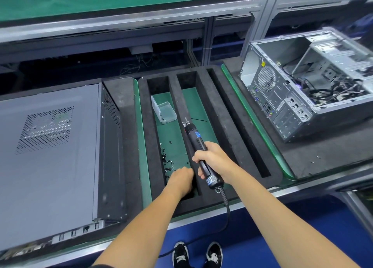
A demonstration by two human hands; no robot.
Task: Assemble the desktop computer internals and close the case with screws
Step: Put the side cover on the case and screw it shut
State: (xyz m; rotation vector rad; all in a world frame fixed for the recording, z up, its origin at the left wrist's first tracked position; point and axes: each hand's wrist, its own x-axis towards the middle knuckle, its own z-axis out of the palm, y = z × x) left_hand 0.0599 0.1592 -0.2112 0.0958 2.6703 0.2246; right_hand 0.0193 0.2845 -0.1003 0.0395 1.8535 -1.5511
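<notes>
Closed grey computer case (pixel 50 146) flat at the table's (pixel 323 152) left end, an open case (pixel 314 81) with bare internals at its right end, a black foam tray (pixel 228 126) between them. Right hand (pixel 210 158) wrapped around an electric screwdriver (pixel 198 146) over the tray. Left hand (pixel 180 176) down among loose screws (pixel 166 158) near the front edge, grip hidden, cannot tell.

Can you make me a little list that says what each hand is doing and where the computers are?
Right hand: grips the electric screwdriver
Left hand: fingers curled down by the loose screws in the foam tray; a held screw cannot be seen
Closed computer case: left of the tray, lying flat
Open computer case: right of the tray, cables inside
Small clear box: in the tray's left slot
</notes>
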